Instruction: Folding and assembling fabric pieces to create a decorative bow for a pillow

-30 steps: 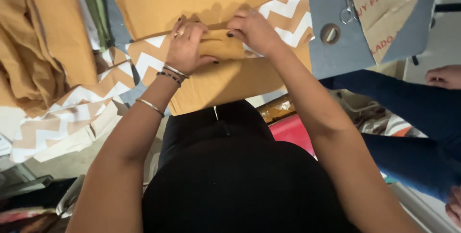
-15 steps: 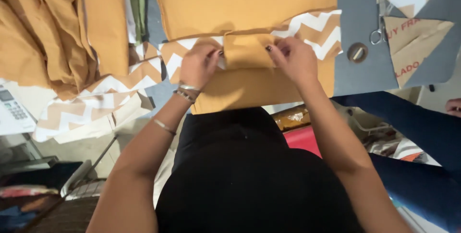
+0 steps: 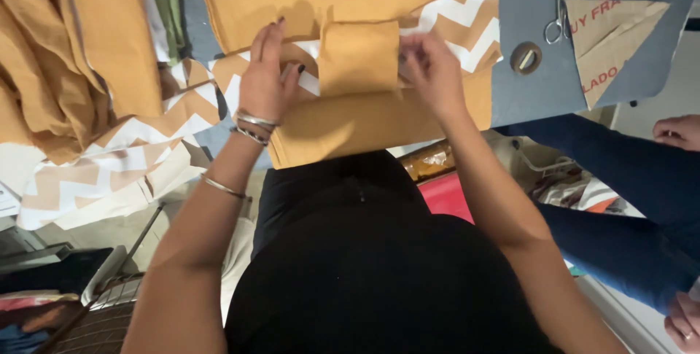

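Both hands (image 3: 266, 80) (image 3: 432, 69) flank folded mustard cloth (image 3: 359, 59).

Single head-worn view, looking steeply down over wearer's own torso at table edge (image 3: 532, 99). Close range: forearms fill lower frame, left hand (image 3: 264, 80) and right hand (image 3: 435, 73) meet upper centre. Second person's legs at right margin. No other view shares scene.
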